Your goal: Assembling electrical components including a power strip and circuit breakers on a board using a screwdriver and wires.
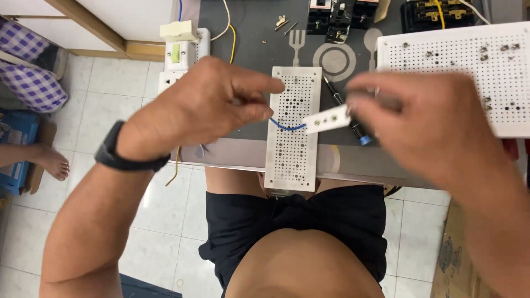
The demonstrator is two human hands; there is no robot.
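My left hand (212, 105) pinches one end of a short blue wire (287, 126) between thumb and forefinger. The wire's other end goes into a small white terminal block (327, 119), which my right hand (425, 121) holds by its far end. Both hands hover above a narrow white perforated plate (292, 160) that lies lengthwise on the dark table (254, 38) and overhangs its near edge. A black band sits on my left wrist. A screwdriver with a blue-tipped handle (361, 138) lies partly under my right hand.
A larger white perforated board (458, 60) with screws lies at the right. White switches (182, 52), yellow and white wires, loose screws and black electrical parts (342, 19) sit at the back. Another person's foot (52, 163) rests on the tiled floor at left; a cardboard box (458, 259) stands at lower right.
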